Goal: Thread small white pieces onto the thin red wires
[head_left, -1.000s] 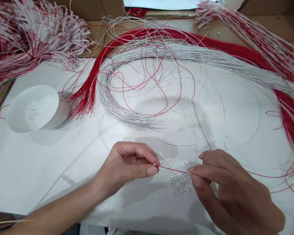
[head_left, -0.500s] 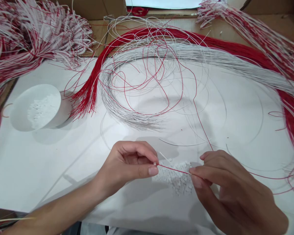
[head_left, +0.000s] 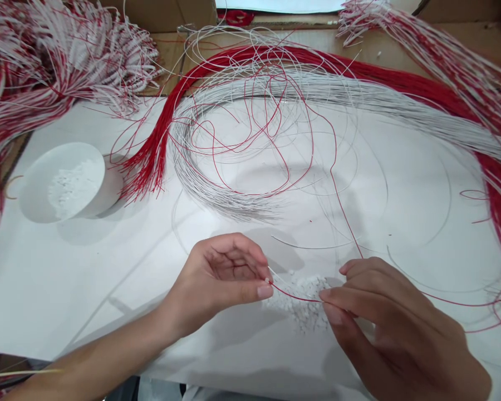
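My left hand (head_left: 229,273) pinches a tiny white connector (head_left: 268,280) between thumb and forefinger. A red wire (head_left: 296,296) runs from that piece to my right hand (head_left: 392,323), whose thumb and forefinger are closed on it. The wire sags a little between the two hands. A short white wire (head_left: 279,274) also sticks out beside my left fingertips. Under the hands lies a heap of small white connectors (head_left: 309,312) on the white table. Whether the red wire sits inside the connector is too small to tell.
A white cup (head_left: 29,195) of small white pieces lies tilted at left. Behind the hands curve a red wire bundle (head_left: 158,133) and a white wire bundle (head_left: 217,192), with loose tangled strands. Red-and-white wire bunches (head_left: 67,67) fill the far left; another bunch (head_left: 434,55) lies far right. Cardboard (head_left: 171,14) borders the back.
The red wire has gone from taut to slightly bowed between my hands. My left fingers have opened up a little around the connector, and the right hand has shifted slightly left.
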`<state>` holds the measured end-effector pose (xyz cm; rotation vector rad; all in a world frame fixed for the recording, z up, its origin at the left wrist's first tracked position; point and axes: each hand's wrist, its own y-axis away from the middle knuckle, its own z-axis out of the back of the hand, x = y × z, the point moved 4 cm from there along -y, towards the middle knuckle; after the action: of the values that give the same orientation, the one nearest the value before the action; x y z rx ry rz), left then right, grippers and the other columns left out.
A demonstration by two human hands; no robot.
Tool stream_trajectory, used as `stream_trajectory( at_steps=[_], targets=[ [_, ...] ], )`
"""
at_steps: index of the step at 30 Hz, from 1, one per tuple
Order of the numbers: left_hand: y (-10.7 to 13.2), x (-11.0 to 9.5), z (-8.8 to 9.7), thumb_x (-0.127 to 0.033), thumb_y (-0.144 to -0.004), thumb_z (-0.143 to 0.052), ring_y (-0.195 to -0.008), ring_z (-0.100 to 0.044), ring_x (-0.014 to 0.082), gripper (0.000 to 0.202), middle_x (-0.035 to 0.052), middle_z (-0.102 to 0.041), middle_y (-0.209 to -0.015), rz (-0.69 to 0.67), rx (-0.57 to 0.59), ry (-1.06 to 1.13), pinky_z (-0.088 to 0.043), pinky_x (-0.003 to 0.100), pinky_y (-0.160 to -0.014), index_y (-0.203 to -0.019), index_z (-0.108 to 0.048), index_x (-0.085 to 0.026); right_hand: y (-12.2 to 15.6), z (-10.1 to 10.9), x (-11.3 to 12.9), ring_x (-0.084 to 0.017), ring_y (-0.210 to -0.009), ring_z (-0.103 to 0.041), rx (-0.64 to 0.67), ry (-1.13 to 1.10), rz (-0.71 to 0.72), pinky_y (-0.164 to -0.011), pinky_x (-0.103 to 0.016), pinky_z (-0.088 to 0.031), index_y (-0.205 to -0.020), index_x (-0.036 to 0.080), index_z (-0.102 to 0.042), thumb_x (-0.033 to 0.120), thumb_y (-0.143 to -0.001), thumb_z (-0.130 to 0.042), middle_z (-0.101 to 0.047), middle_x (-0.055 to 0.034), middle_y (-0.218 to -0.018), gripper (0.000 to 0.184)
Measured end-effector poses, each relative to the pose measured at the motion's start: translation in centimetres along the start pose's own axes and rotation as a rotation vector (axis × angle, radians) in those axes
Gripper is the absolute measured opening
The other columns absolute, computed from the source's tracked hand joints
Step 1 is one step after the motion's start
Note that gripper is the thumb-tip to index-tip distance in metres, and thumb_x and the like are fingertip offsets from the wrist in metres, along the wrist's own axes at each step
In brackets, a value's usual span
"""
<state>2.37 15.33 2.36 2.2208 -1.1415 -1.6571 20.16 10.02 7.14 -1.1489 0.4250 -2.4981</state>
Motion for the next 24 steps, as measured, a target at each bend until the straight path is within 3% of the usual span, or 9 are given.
stream_trajectory(
  at_steps=[6, 16, 24],
  targets=[
    [0.40, -0.65, -0.38, -0.004, -0.064, -0.076, -0.064, -0.064, 0.0102, 0.030, -0.0025, -0.069, -0.068, -0.112, 0.015, -0.138, -0.052, 0.020, -0.062, -0.084, -0.057, -0.017, -0.01, -0.33, -0.21, -0.015, -0.062, -0.056, -0.033, -0.020, -0.050, -0.055, -0.029, -0.046, -0.078, 0.014, -0.060, 0.004, -0.080, -0.055, -0.060, -0.0035, -0.059, 0.012],
    [0.54, -0.76, -0.43, -0.003, -0.066, -0.074, -0.065, -0.064, 0.0104, 0.030, -0.0027, -0.068, -0.069, -0.175, 0.050, -0.134, -0.052, 0.020, -0.061, -0.086, -0.056, -0.017, 0.12, -0.35, 0.02, -0.015, -0.065, -0.055, -0.155, -0.050, -0.037, -0.064, -0.033, -0.049, -0.083, 0.016, -0.059, -0.001, -0.077, -0.056, -0.059, -0.0007, -0.062, 0.018],
    [0.44, -0.80, -0.48, -0.004, -0.066, -0.074, -0.064, -0.065, 0.0117, 0.031, -0.0020, -0.069, -0.068, -0.182, 0.033, -0.167, -0.054, 0.022, -0.062, -0.085, -0.053, -0.017, -0.11, -0.13, 0.10, -0.016, -0.065, -0.058, -0.065, 0.026, 0.018, -0.059, -0.029, -0.051, -0.080, 0.016, -0.062, 0.003, -0.076, -0.058, -0.057, -0.0002, -0.056, 0.014]
  ],
)
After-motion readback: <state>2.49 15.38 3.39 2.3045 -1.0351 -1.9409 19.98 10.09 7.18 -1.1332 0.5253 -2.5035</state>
